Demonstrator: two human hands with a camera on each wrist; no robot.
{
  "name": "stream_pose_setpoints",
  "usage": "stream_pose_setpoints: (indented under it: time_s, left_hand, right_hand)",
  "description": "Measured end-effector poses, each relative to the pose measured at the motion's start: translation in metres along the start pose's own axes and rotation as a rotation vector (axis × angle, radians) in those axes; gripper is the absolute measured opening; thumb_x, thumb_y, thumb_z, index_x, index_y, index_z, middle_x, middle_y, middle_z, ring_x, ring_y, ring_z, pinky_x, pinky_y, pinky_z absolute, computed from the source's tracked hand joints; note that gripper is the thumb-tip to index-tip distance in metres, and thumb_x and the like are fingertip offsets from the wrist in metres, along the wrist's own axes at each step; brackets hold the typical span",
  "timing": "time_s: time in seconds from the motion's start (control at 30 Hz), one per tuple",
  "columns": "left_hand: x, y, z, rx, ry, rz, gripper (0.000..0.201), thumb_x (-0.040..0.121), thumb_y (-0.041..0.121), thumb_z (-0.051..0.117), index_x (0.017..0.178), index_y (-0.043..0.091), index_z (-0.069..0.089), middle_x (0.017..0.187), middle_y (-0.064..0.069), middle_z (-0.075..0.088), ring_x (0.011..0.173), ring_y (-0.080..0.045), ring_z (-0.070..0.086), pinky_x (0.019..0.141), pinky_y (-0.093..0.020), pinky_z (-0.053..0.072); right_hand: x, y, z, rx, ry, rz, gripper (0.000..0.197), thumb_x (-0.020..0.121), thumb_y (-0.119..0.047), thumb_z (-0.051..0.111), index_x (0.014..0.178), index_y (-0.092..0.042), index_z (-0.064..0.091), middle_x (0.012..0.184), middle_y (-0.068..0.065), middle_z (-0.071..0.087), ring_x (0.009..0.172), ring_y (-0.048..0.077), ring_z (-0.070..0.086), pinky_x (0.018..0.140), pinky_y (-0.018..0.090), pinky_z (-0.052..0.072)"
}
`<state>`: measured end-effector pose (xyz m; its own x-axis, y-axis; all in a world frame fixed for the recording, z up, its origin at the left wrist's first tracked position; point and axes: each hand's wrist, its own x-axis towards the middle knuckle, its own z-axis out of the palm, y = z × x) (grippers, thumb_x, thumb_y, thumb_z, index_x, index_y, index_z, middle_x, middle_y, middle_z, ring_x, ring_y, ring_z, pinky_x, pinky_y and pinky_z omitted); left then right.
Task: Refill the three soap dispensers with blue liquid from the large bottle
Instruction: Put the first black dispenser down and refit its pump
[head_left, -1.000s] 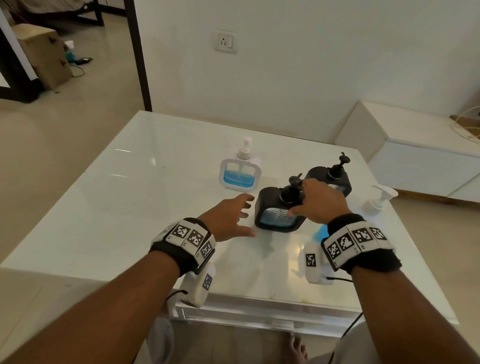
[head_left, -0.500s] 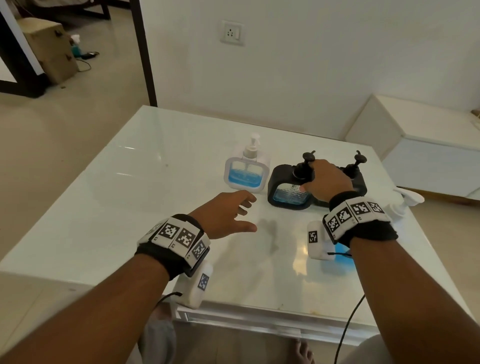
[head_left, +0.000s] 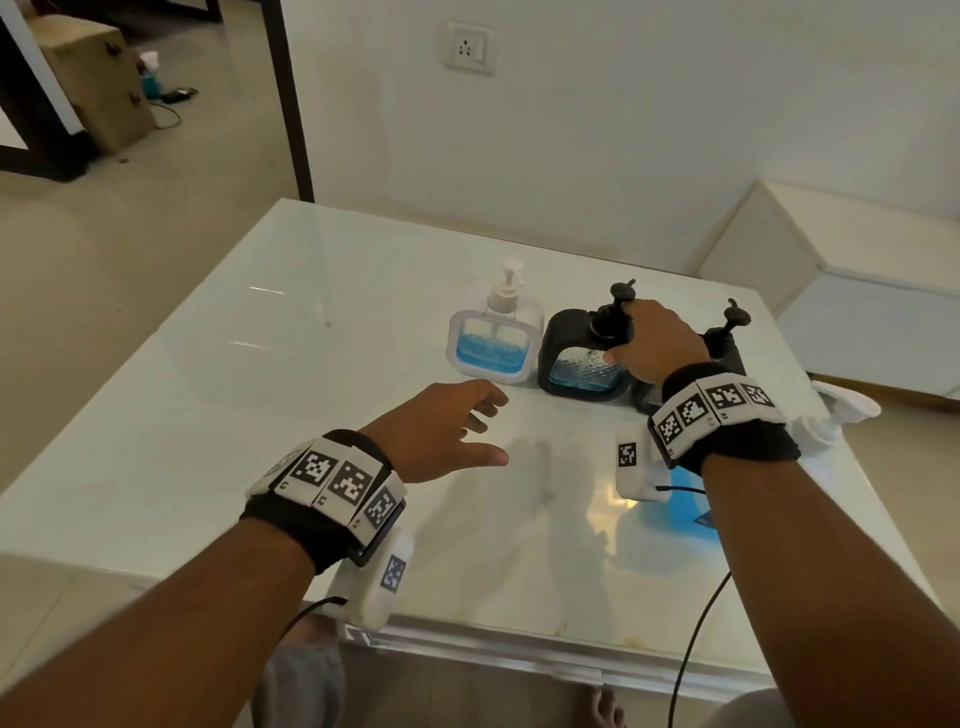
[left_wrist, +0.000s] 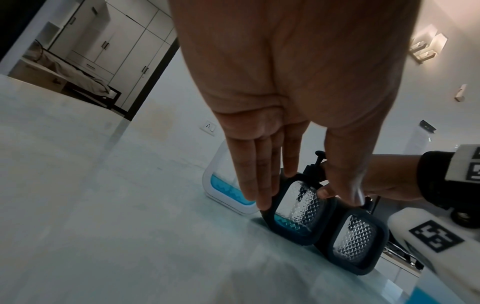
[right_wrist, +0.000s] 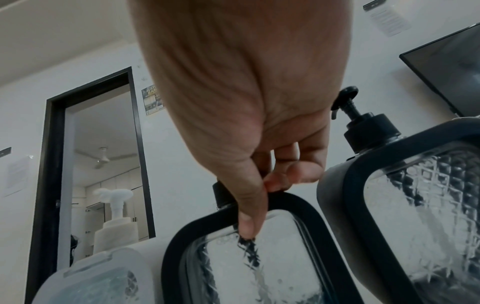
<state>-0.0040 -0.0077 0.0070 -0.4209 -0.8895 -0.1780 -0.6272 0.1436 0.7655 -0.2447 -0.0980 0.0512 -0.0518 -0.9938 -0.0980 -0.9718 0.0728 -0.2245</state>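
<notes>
item: white-framed dispenser (head_left: 488, 338), leftmost of a row of three on the glass-topped table (head_left: 260, 395); pump fitted, blue liquid about a third up. judged refilled.
item: middle black-framed dispenser (head_left: 579, 364), just beside the first; pump fitted, a shallow blue layer at the bottom. judged filled or part-filled.
item: right black-framed dispenser (left_wrist: 355, 238), touching or nearly touching the middle one; pump fitted, faceted window showed no blue in the left wrist view. judged the one left to fill.
item: large bottle (head_left: 685, 499), mostly hidden behind the right forearm; only a blue body and perhaps a white pump head near the table's right edge could be made out.
item: right hand (head_left: 654, 345), fingers curled round the middle dispenser's pump collar, thumb (right_wrist: 249, 216) lying down its front pane.
item: left hand (head_left: 447, 428), hovering over bare table short of the row, fingers straight and loosely spread, holding nothing.
surroundings: wall socket (head_left: 467, 49); low white cabinet (head_left: 857, 291) to the right; cardboard box (head_left: 98, 78) on the floor far left.
obstructions: right wrist and its cable lay over the large bottle.
</notes>
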Motion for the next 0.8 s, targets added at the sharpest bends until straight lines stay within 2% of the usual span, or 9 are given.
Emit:
stream_pose_setpoints:
  time_s: [0.27, 0.63, 0.8]
  left_hand:
    - [-0.0018, -0.0029, -0.0019, -0.001, 0.000, -0.011, 0.058, 0.080, 0.036, 0.074, 0.129, 0.021, 0.048, 0.126, 0.003, 0.057, 0.107, -0.011, 0.060, 0.095, -0.027, 0.050]
    - [-0.0026, -0.0040, -0.0032, -0.008, 0.009, -0.014, 0.056, 0.080, 0.034, 0.075, 0.128, 0.021, 0.050, 0.124, 0.003, 0.058, 0.106, -0.011, 0.061, 0.095, -0.031, 0.050]
    - [-0.0018, -0.0039, -0.0039, 0.004, -0.002, -0.009, 0.056, 0.081, 0.035, 0.074, 0.129, 0.020, 0.049, 0.125, 0.003, 0.058, 0.106, -0.011, 0.061, 0.095, -0.030, 0.050]
  right_hand:
    - [0.0025, 0.0000, -0.0012, 0.005, -0.016, -0.008, 0.060, 0.088, -0.019, 0.069, 0.141, -0.009, 0.043, 0.139, 0.014, 0.052, 0.124, 0.034, 0.051, 0.101, 0.044, 0.042]
    - [0.0020, 0.0008, 0.0003, 0.013, 0.015, -0.009, 0.059, 0.090, -0.019, 0.066, 0.143, -0.012, 0.041, 0.141, 0.011, 0.050, 0.127, 0.032, 0.049, 0.100, 0.042, 0.041]
    - [0.0005, 0.0033, -0.0002, 0.058, 0.030, -0.019, 0.062, 0.087, -0.018, 0.071, 0.142, -0.012, 0.044, 0.142, 0.011, 0.050, 0.128, 0.031, 0.048, 0.103, 0.044, 0.040]
